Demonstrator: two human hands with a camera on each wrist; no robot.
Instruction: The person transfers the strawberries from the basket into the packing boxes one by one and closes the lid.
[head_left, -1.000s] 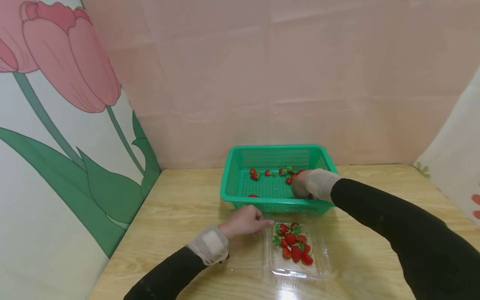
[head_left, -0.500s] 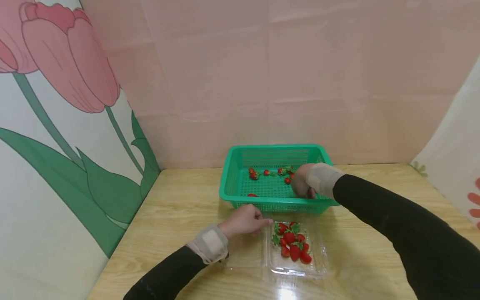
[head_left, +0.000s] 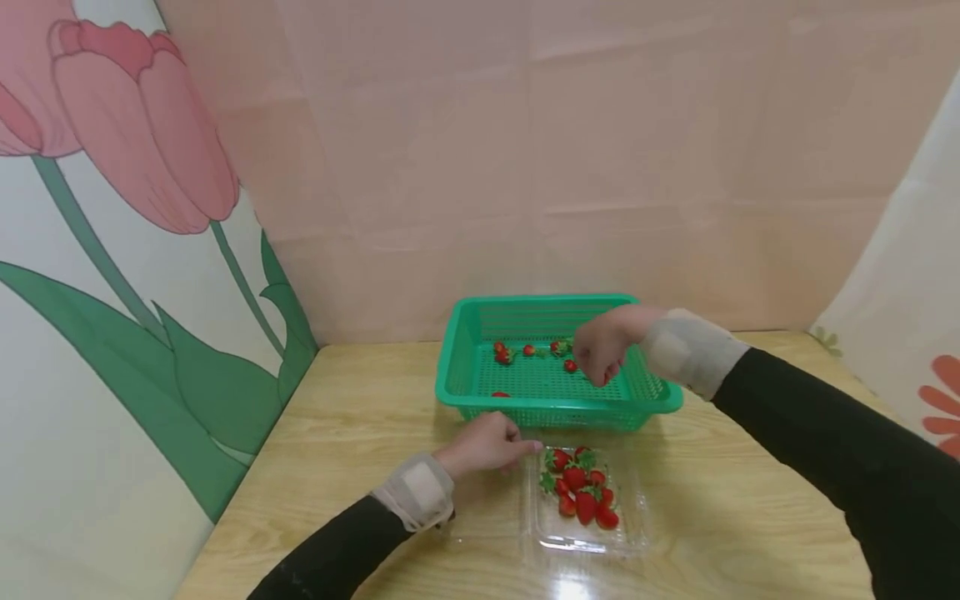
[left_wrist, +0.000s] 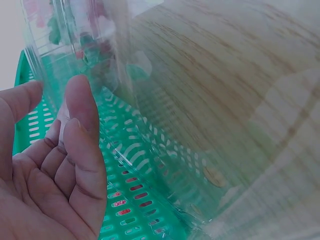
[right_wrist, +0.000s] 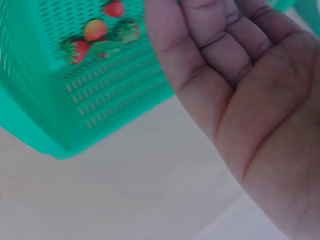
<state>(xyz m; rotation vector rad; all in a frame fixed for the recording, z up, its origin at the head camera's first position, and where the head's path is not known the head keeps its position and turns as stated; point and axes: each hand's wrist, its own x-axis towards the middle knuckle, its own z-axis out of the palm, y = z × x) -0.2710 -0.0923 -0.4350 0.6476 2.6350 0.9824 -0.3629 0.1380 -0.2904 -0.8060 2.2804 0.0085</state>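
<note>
Over the green plastic basket (head_left: pixel 555 404), my right hand (head_left: pixel 606 340) pinches a strawberry (head_left: pixel 612 372), mostly hidden behind the fingers. The right wrist view shows the curled fingers of that hand (right_wrist: pixel 215 65), fingertips out of frame. My left hand (head_left: pixel 483 444) rests at the back left of a clear plastic clamshell box (head_left: pixel 573 547), its fingers loosely bent and fingertips right at the rim. In the left wrist view the thumb and fingers (left_wrist: pixel 82 115) stand apart beside the clear plastic. Several strawberries (head_left: pixel 586 506) with green leaves lie in the box.
Several more strawberries (head_left: pixel 504 356) lie on the basket floor, mostly towards the back. The clear lid (head_left: pixel 487 518) lies flat on the wooden table (head_left: pixel 360 400), left of the box. A pink-beige cloth wall (head_left: pixel 420 167) stands behind the basket.
My right hand has risen from the basket floor, pinching a strawberry. The left hand has stayed at the box.
</note>
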